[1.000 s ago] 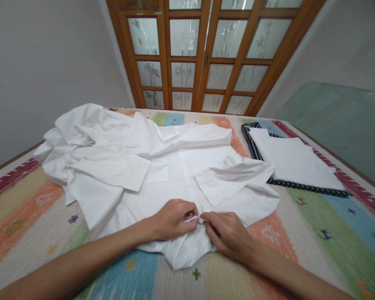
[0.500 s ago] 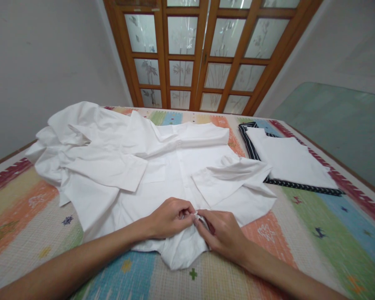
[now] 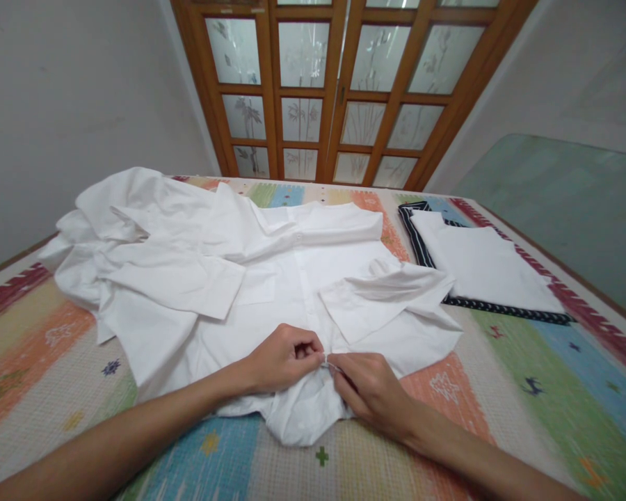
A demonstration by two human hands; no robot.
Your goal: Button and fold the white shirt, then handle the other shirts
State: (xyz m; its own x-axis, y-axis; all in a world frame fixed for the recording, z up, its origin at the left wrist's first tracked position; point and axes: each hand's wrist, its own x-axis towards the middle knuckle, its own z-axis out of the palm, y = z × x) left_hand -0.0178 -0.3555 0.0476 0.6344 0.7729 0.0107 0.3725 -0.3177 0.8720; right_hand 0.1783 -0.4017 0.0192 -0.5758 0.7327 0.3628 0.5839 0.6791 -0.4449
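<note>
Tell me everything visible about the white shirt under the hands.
The white shirt is plain, smooth-looking cloth with a front strip, a pocket and a sleeve folded inward. It lies creased on the patterned cover, left hand and right hand pinching its near part. Whether the bunched cloth at left belongs to it is unclear.

The head camera looks forward and down from the near side, close over the white shirt (image 3: 263,289), facing the wooden glass-paned doors (image 3: 327,111) beyond.
</note>
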